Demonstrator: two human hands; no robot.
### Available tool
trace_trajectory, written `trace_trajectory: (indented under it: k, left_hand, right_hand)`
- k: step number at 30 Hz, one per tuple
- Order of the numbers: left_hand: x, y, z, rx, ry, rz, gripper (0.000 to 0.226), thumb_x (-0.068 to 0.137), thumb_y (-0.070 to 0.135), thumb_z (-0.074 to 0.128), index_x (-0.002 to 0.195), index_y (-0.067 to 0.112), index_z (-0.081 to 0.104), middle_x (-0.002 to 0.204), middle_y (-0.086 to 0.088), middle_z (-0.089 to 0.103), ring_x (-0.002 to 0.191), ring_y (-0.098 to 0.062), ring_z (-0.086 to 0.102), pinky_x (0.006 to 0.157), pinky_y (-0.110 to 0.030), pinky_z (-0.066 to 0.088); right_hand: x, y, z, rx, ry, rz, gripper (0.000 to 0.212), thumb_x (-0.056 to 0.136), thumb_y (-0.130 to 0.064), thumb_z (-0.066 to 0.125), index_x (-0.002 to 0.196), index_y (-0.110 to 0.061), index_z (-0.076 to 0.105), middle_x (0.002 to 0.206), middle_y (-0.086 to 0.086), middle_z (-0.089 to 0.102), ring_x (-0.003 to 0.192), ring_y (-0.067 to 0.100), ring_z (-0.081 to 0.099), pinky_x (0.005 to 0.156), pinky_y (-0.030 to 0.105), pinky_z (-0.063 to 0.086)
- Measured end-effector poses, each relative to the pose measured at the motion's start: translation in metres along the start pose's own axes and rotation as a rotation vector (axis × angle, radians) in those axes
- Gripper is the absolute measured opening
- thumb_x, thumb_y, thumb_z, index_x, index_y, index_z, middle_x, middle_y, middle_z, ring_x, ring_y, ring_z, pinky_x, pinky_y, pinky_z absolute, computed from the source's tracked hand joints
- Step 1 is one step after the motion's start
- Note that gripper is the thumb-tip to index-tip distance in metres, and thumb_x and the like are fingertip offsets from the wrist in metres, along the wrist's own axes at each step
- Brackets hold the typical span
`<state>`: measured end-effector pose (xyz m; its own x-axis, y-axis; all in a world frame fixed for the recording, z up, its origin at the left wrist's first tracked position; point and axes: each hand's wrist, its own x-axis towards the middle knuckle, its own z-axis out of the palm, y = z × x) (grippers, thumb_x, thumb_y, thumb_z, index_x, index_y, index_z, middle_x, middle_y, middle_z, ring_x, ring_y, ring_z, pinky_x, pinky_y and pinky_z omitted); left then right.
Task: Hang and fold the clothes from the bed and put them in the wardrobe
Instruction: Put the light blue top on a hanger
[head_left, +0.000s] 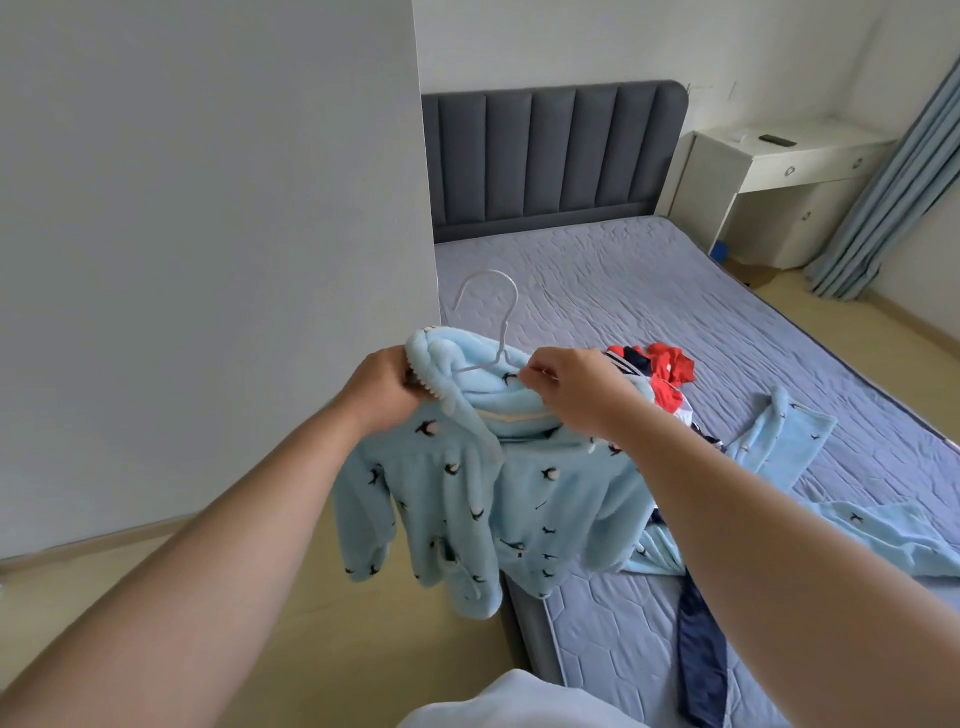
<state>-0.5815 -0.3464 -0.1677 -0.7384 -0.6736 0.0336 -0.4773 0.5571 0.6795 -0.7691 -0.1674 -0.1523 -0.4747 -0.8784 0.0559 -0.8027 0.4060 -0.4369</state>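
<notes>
Above the near corner of the bed (675, 291), the pale blue fleece jacket (519, 493) hangs between 2 hands with a white wire hanger (509, 325) poking up out of its collar. The left hand (387, 387) grips the bunched left shoulder of the jacket. The right hand (576, 387) pinches the collar edge at the hanger's right arm.

The step looks like seating the shoulders on the hanger, and neither side seems settled yet. The fleece is thick and the collar is folded over, so 1 arm of the hanger could sit under the collar instead of inside the shoulder. The jacket would then tip and slide off once it is lifted by the hook. Letting go with the left hand too soon would drop that sleeve toward the floor.

Red and navy clothes (667, 371), matching blue trousers (779, 447) and a dark navy piece (701, 649) lie on the bed, not yet sorted.
</notes>
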Motion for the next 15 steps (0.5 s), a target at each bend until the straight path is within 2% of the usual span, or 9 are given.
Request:
trace_trajectory:
  k: [1,3,5,6,8,9,10,12,15]
  left_hand:
    - [0.000,0.001,-0.002,-0.059,-0.043,-0.031,0.024,0.081,0.008,0.072,0.105,0.012,0.071,0.098,0.001,0.072,0.088,-0.016,0.062,0.078,-0.032,0.050]
    - [-0.001,0.003,-0.011,-0.377,-0.075,-0.180,0.034,0.072,-0.003,0.054,0.097,0.008,0.075,0.084,-0.002,0.072,0.080,-0.019,0.060,0.070,-0.030,0.049]
    - [0.003,0.004,-0.015,-0.752,-0.089,-0.407,0.034,0.074,0.001,0.042,0.085,0.006,0.074,0.075,-0.005,0.072,0.076,-0.024,0.061,0.071,-0.030,0.049]
    - [0.006,0.005,-0.015,-0.798,-0.095,-0.485,0.031,0.081,0.010,0.042,0.082,0.007,0.073,0.072,-0.005,0.072,0.073,-0.024,0.061,0.071,-0.031,0.049]
    - [0.010,0.007,-0.011,-0.616,-0.111,-0.542,0.040,0.093,0.044,0.049,0.079,0.013,0.071,0.070,-0.003,0.068,0.068,-0.021,0.059,0.067,-0.029,0.047]
    - [0.010,0.007,-0.006,-0.472,-0.094,-0.545,0.048,0.090,0.059,0.055,0.080,0.015,0.071,0.074,-0.003,0.067,0.070,-0.021,0.060,0.069,-0.029,0.047]
    - [0.011,0.006,-0.002,-0.340,-0.062,-0.535,0.050,0.086,0.064,0.063,0.081,0.014,0.070,0.079,-0.004,0.066,0.074,-0.022,0.061,0.072,-0.030,0.048]
    - [0.013,0.002,0.010,-0.243,-0.039,-0.473,0.037,0.085,0.049,0.075,0.079,0.013,0.066,0.085,-0.006,0.066,0.078,-0.024,0.060,0.074,-0.033,0.049]
    - [0.018,0.003,0.009,-0.547,0.084,-0.565,0.021,0.097,0.030,0.065,0.102,0.009,0.065,0.106,-0.017,0.070,0.089,-0.030,0.068,0.072,-0.042,0.060]
  right_hand:
    - [0.001,0.002,0.003,0.000,0.010,-0.010,0.024,0.101,-0.044,0.052,0.098,-0.025,0.065,0.080,-0.001,0.065,0.080,0.027,0.060,0.070,0.037,0.049]
    - [0.001,0.006,0.009,-0.042,0.041,-0.050,0.023,0.102,-0.044,0.051,0.104,-0.027,0.066,0.079,-0.003,0.061,0.080,0.027,0.058,0.067,0.035,0.040]
    - [-0.001,0.006,0.017,-0.090,0.089,-0.089,0.025,0.103,-0.044,0.048,0.104,-0.028,0.067,0.076,-0.005,0.058,0.076,0.026,0.054,0.070,0.032,0.029]
    - [-0.001,0.005,0.020,-0.107,0.104,-0.105,0.025,0.104,-0.044,0.047,0.104,-0.028,0.067,0.075,-0.006,0.057,0.075,0.025,0.052,0.072,0.032,0.028]
    - [-0.001,0.002,0.024,-0.140,0.105,-0.136,0.027,0.105,-0.043,0.045,0.105,-0.026,0.066,0.075,-0.005,0.059,0.072,0.024,0.051,0.077,0.033,0.028]
    - [0.000,0.000,0.026,-0.159,0.101,-0.149,0.028,0.105,-0.043,0.044,0.105,-0.026,0.066,0.075,-0.005,0.060,0.072,0.024,0.052,0.080,0.033,0.029]
    - [0.000,-0.001,0.027,-0.177,0.094,-0.158,0.028,0.106,-0.043,0.042,0.105,-0.026,0.065,0.074,-0.005,0.061,0.071,0.025,0.054,0.082,0.033,0.031]
    - [0.000,-0.002,0.029,-0.207,0.093,-0.165,0.029,0.106,-0.044,0.041,0.103,-0.027,0.064,0.070,-0.007,0.057,0.069,0.025,0.053,0.088,0.035,0.035]
    - [-0.002,0.004,0.030,-0.238,0.091,-0.117,0.030,0.105,-0.048,0.039,0.099,-0.030,0.063,0.071,-0.007,0.055,0.071,0.024,0.049,0.091,0.038,0.037]
